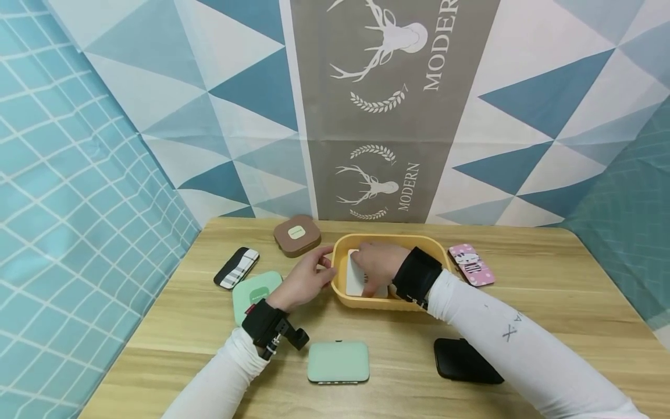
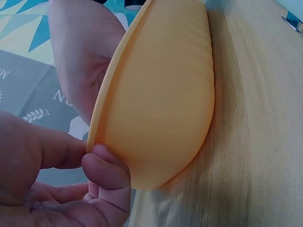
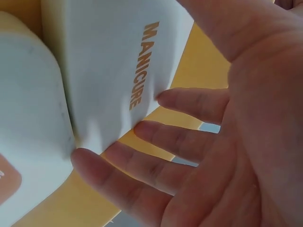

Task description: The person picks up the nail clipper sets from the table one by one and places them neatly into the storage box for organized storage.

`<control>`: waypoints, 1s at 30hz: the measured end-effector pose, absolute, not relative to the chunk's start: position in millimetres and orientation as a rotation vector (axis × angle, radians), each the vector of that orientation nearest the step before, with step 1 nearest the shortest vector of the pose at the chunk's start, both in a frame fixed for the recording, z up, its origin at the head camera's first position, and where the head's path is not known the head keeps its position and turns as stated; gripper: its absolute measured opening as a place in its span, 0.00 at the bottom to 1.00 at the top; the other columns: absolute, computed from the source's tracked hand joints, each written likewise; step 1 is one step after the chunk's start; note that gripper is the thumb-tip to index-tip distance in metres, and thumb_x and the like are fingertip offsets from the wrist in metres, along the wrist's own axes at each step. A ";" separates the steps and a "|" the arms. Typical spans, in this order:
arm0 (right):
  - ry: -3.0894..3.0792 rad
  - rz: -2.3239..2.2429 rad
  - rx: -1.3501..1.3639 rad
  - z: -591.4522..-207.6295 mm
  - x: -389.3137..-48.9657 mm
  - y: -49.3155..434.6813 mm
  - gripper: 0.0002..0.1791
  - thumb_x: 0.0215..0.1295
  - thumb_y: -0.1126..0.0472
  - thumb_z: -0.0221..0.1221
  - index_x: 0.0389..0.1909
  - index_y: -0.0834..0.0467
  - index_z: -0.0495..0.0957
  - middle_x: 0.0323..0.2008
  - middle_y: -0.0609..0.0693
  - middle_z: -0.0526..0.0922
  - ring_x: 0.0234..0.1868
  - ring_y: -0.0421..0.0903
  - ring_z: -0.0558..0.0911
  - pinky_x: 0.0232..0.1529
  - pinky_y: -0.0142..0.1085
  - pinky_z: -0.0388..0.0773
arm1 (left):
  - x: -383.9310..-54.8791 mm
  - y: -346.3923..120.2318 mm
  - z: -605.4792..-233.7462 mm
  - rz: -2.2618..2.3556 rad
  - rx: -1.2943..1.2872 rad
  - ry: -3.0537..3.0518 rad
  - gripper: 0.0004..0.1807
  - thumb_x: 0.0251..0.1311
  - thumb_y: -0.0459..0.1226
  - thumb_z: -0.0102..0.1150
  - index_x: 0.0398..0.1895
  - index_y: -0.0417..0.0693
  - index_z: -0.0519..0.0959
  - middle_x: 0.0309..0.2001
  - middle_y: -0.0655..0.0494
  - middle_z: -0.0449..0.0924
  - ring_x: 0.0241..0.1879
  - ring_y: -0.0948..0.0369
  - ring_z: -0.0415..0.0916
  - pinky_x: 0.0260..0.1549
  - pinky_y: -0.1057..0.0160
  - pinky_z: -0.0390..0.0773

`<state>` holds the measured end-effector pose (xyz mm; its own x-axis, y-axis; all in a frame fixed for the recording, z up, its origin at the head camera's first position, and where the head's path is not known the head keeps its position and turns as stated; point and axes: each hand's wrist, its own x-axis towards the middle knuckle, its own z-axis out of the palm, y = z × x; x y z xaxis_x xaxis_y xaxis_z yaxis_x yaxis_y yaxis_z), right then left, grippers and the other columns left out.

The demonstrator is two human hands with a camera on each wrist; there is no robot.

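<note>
A yellow basket (image 1: 389,304) stands near the middle of the table. At its left end my left hand (image 1: 309,279) pinches the rim between thumb and fingers, as the left wrist view shows up close. Inside the basket lies a white manicure case (image 3: 118,56) with gold "MANICURE" lettering. My right hand (image 1: 382,265) reaches down over this case and grips it across, fingertips on one edge and thumb toward the opposite one. Beside it in the right wrist view is another white rounded case (image 3: 33,123) with an orange-brown patch. My right forearm and hand hide part of the basket's inside.
Left of the basket lie a brown case (image 1: 296,234), a black-and-white plaid case (image 1: 237,267) and a mint green case (image 1: 256,289). Nearer me are a pale green tin (image 1: 338,362) and a black case (image 1: 460,361). A pink cartoon case (image 1: 471,265) sits right of the basket.
</note>
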<state>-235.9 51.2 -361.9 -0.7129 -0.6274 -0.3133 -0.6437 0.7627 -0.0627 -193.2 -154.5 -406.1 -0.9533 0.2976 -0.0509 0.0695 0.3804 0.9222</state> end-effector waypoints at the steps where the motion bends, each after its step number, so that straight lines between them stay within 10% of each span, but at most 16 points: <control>1: 2.648 0.078 -0.979 -362.4 -235.8 51.7 0.43 0.52 0.42 0.82 0.64 0.58 0.78 0.50 0.53 0.77 0.46 0.50 0.77 0.54 0.43 0.80 | -193.0 -154.4 -406.2 1.609 0.322 2.428 0.30 0.77 0.28 0.55 0.79 0.37 0.64 0.45 0.45 0.72 0.31 0.57 0.74 0.29 0.64 0.75; 30: 2.786 -0.193 -0.968 -314.0 -231.5 136.1 0.45 0.69 0.46 0.71 0.77 0.67 0.66 0.70 0.66 0.72 0.69 0.62 0.74 0.68 0.55 0.73 | -192.1 -152.0 -404.0 1.628 0.260 2.404 0.29 0.77 0.28 0.54 0.78 0.36 0.64 0.46 0.44 0.72 0.33 0.56 0.74 0.31 0.63 0.75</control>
<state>-231.5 136.1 -314.0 -0.7702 -0.6240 -0.1321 -0.5998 0.7790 -0.1828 -192.1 -152.0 -404.0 -0.9588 0.2706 -0.0869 0.0197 0.3682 0.9295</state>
